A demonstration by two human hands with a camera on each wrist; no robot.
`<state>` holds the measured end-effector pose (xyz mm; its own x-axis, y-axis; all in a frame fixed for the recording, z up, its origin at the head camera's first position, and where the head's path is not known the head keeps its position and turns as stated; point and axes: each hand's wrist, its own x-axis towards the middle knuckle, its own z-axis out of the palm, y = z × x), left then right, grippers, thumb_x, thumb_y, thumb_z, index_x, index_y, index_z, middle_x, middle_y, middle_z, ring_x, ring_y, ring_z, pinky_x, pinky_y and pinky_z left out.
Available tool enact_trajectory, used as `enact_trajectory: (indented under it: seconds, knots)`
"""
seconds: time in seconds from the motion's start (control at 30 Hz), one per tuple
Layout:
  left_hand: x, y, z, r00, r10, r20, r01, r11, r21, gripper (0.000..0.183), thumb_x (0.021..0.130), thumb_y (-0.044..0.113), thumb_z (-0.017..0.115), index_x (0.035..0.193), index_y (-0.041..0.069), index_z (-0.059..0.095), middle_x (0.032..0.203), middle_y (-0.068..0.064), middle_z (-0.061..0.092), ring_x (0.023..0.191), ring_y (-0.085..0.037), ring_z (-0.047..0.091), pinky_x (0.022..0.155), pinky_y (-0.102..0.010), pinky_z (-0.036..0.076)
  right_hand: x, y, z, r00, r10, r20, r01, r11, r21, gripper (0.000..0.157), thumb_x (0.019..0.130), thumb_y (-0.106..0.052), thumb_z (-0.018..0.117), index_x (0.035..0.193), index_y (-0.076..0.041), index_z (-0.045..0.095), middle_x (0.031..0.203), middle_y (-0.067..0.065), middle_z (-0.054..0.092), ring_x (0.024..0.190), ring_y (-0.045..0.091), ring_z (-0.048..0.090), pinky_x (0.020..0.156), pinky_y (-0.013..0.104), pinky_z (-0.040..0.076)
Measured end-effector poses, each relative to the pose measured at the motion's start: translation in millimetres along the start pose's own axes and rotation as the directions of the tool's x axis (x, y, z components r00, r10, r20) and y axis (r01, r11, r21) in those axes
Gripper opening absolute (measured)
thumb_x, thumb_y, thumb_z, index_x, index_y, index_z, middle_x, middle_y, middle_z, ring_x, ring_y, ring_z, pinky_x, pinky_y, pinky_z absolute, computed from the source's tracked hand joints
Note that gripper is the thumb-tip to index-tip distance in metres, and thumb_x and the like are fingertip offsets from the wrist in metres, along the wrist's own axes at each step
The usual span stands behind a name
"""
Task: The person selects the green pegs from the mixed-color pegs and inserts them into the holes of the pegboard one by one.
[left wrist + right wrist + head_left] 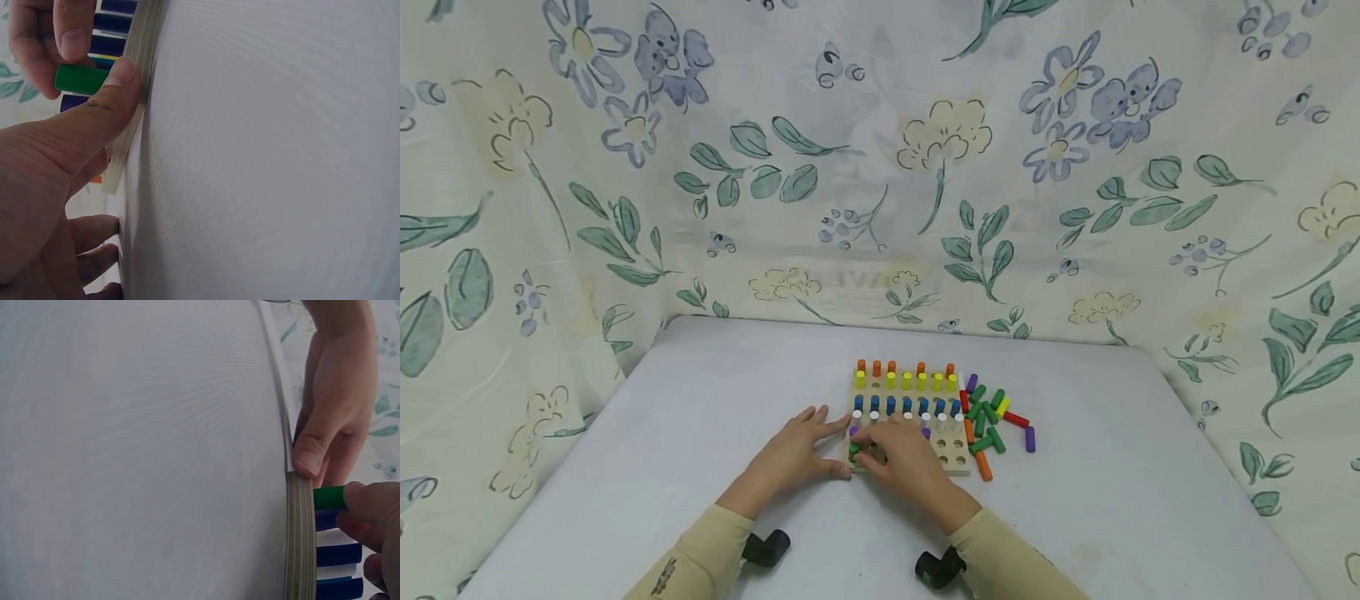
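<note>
A wooden pegboard (957,464) holds rows of orange, yellow, blue, white and purple pegs. At its near left corner stands a green peg (329,497), its end between the thumb and finger of my right hand (906,458). My left hand (797,450) lies at the board's left side, fingers spread. In the left wrist view, the left thumb (103,103) is against the board's edge beside the green peg. My right hand covers part of the purple and white rows in the head view.
Loose green pegs (988,412), with several red, orange, purple and yellow ones, lie along the board's right side. The white table (715,375) meets a floral cloth backdrop (880,183). Black devices (767,548) sit by both wrists.
</note>
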<state>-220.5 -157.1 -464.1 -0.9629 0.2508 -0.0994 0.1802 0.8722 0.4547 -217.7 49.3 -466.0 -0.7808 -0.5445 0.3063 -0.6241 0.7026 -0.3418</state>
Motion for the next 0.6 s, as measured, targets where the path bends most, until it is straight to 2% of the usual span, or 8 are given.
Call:
enact_trajectory:
  seconds: [0.2,0.37,0.6]
  knots:
    - [-0.3,1.7,0.1,1.0,-0.014,0.001,0.014,1.0,0.021,0.089,0.073,0.056,0.085,0.15,0.025,0.053,0.159,-0.023,0.037,0.148,-0.047,0.027,0.109,-0.07,0.035,-3.6,2.3,0.3,1.0,0.003,-0.007,-0.003,1.0,0.003,0.025,0.094,-0.029,0.076,0.118,-0.022,0.073,0.099,-0.012,0.074,0.093,0.007,0.058,0.085,0.027,0.05]
    - [-0.2,1.9,0.2,1.0,-0.024,0.002,0.024,0.999,0.03,0.089,0.073,0.056,0.085,0.15,0.025,0.053,0.16,-0.022,0.036,0.149,-0.047,0.027,0.109,-0.071,0.034,-7.5,3.3,-2.2,0.999,0.038,-0.013,-0.037,0.999,0.024,0.022,0.094,-0.029,0.076,0.115,-0.023,0.073,0.1,-0.013,0.074,0.095,0.008,0.057,0.088,0.03,0.051]
    - [0.3,1.7,0.3,1.0,-0.023,0.001,0.023,0.999,0.026,0.088,0.074,0.056,0.085,0.15,0.025,0.053,0.159,-0.023,0.036,0.148,-0.048,0.027,0.109,-0.071,0.034,-13.0,7.1,-5.1,0.998,0.053,-0.037,-0.052,0.998,0.04,0.022,0.095,-0.03,0.075,0.116,-0.022,0.074,0.098,-0.013,0.072,0.093,0.008,0.057,0.088,0.031,0.051]
